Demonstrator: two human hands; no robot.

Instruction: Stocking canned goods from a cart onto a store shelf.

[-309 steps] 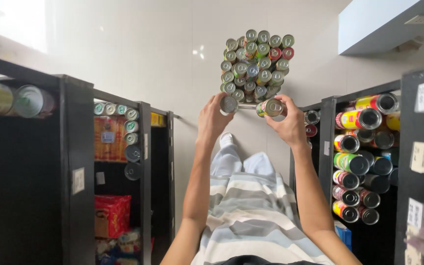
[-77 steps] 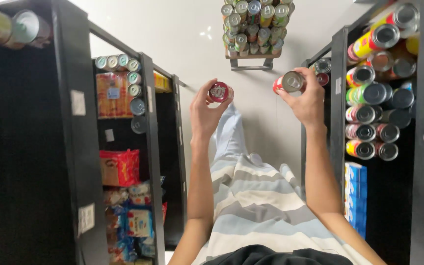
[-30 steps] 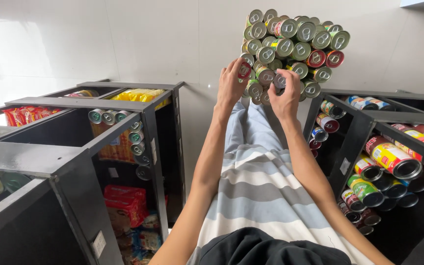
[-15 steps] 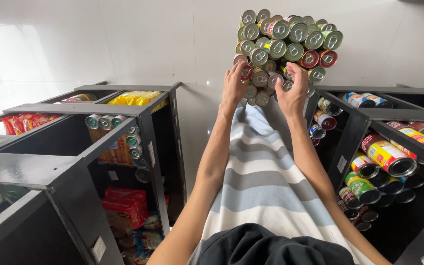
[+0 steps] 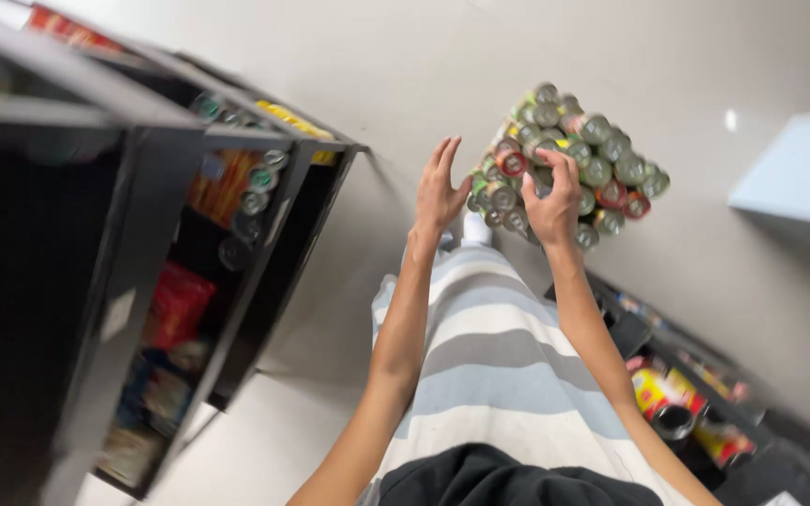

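While right hand (image 5: 552,201) presses curled fingers on a can (image 5: 544,176) in the can stack (image 5: 569,164) at 1 o'clock, left hand (image 5: 438,187) hovers spread and empty at 11. Risk: a sideways shove could topple neighbouring cans. Both forearms extended, wrists raised; black shelves (image 5: 142,262) at 9.

so the stack of cans (image 5: 564,164) sits straight ahead on the floor (image 5: 405,75); both hands (image 5: 494,192) right in front of it; 1 shelf unit (image 5: 142,262) left, another shelf (image 5: 705,412) right with cans inside
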